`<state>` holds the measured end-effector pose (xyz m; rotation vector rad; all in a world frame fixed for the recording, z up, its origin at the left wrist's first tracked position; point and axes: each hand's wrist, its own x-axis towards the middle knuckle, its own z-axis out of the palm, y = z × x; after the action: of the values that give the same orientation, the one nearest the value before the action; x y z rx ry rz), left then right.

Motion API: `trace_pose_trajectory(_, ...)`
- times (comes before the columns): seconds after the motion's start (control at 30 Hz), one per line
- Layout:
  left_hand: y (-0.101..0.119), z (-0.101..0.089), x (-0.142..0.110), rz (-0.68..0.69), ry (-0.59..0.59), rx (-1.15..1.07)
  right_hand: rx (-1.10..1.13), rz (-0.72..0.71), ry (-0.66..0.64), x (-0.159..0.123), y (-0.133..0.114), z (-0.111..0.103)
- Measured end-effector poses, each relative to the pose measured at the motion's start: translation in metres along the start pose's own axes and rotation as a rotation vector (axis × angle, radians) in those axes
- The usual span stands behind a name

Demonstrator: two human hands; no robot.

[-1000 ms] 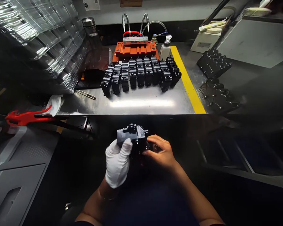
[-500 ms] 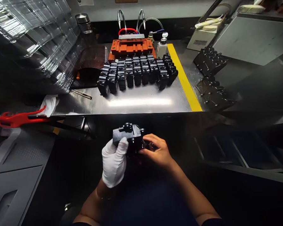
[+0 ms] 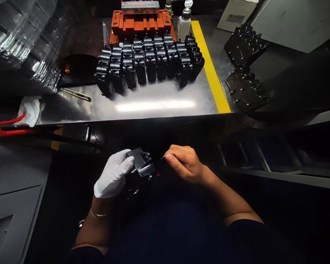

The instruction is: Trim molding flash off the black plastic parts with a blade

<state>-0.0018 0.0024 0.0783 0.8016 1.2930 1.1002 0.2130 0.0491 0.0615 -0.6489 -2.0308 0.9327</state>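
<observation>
My left hand (image 3: 111, 178), in a white glove, grips a black moulded plastic part (image 3: 137, 159) in front of the bench's near edge. Its thumb lies over the flat side, and the knobbed end points right. Apart from the part, to its right, my bare right hand (image 3: 185, 163) is closed, thumb against the curled fingers. From that pinch a thin dark sliver (image 3: 162, 158) pokes out to the left; its kind cannot be made out. Rows of similar black parts (image 3: 151, 60) stand on the metal bench (image 3: 154, 106).
Behind the rows sits an orange fixture (image 3: 141, 22), with a white pump bottle (image 3: 184, 25) beside it. Yellow tape (image 3: 209, 66) runs along the bench, and more black parts (image 3: 244, 88) lie right of it. Clear plastic trays (image 3: 24, 44) are stacked at left, near a metal pen-like tool (image 3: 75, 94).
My right hand has come away from the black part, the thin sliver now showing in its fingers. My left hand has shifted left and turned the part. The view has dipped toward the bench.
</observation>
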Motion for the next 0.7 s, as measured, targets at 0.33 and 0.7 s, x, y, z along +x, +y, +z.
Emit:
trace_pose_trajectory(0.33, -0.011, 0.002, 0.000, -0.023, -0.066, 0.131, -0.189, -0.109, -0.150, 0.008, -0.007, -0.005)
trace_pose_trajectory(0.7, -0.013, 0.002, -0.005, -0.102, -0.167, 0.098, 0.143, 0.077, -0.445, 0.012, -0.010, -0.024)
